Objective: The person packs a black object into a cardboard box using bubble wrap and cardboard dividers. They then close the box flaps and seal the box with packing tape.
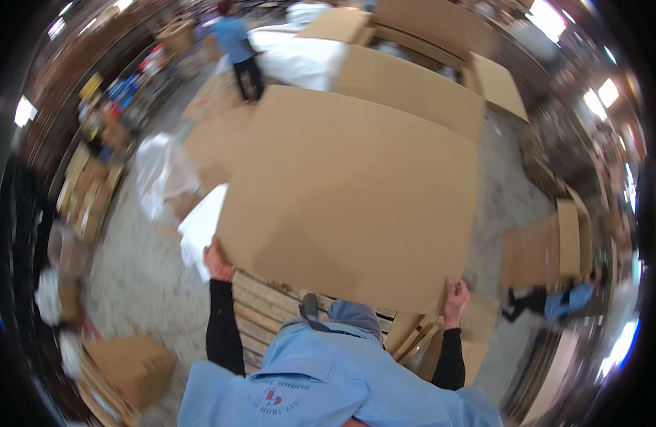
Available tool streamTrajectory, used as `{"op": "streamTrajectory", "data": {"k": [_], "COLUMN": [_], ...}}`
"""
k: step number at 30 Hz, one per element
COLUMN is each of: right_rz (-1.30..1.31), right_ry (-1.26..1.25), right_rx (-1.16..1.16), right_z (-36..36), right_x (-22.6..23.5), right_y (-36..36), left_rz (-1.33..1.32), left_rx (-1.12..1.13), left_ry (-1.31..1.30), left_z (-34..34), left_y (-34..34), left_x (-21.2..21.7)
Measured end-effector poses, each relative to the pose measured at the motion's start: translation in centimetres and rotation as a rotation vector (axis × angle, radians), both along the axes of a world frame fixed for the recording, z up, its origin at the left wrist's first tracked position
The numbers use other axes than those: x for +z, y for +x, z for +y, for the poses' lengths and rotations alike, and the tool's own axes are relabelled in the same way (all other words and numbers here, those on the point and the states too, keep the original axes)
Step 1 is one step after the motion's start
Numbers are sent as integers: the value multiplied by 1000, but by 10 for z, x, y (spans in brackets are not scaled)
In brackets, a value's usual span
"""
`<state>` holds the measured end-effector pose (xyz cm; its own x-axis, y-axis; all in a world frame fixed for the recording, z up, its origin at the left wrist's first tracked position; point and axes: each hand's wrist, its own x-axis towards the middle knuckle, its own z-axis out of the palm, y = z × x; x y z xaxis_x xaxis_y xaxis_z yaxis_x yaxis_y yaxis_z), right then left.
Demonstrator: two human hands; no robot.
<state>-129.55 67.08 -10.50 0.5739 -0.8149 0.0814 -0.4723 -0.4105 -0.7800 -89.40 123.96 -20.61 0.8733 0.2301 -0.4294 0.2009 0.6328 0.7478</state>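
A large flat cardboard sheet (pixel 349 192) spreads out in front of me, its near edge close to my body. My left hand (pixel 218 260) grips its near left corner, next to a piece of white sheeting (pixel 202 226) that hangs out at the left side. At the near right corner my right hand (pixel 454 302) has its fingers closed on the same cardboard sheet. Slats of a wooden pallet (pixel 260 306) show below the near edge. What lies under the middle of the cardboard sheet is hidden.
Behind the sheet lie a big open cardboard box (pixel 413 84) and white wrapping (pixel 299 62). One person (pixel 235 48) stands at the far left, another (pixel 566 302) at the right. Crumpled plastic (pixel 164 174) lies on the left; a carton (pixel 132 366) sits at lower left.
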Motion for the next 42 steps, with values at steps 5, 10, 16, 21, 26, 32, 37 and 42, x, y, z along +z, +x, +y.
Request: {"op": "streamTrajectory", "data": {"k": [5,10,16,21,26,32,37,42], "right_rz": [-307,-232,-304,-331,-164,44,-90,28], "right_ry": [243,168,151,161,76,-84,126,-47], "right_rx": [-51,-17,-22,39,-12,-84,15,21], "right_z": [-32,-169,-329,-488,-564,-652,-698,-721], "right_x": [-2,14,67,90,121,93,43,21], "right_y": [51,159,310,403,501,582,635,645], "left_rz": [-106,-362,-593,-758,-785,-715,-722,-756], "left_rx": [-168,-247,-355,-476,-523,-503,-579,-478], "left_ry": [322,528,771,817,992,1301,1557,1692], "left_z": [-42,-176,-352,-502,-594,-657,-659,-673], "left_y": [73,197,346,456,567,631,654,653], "left_x": [43,91,139,183,171,128,106,85]}}
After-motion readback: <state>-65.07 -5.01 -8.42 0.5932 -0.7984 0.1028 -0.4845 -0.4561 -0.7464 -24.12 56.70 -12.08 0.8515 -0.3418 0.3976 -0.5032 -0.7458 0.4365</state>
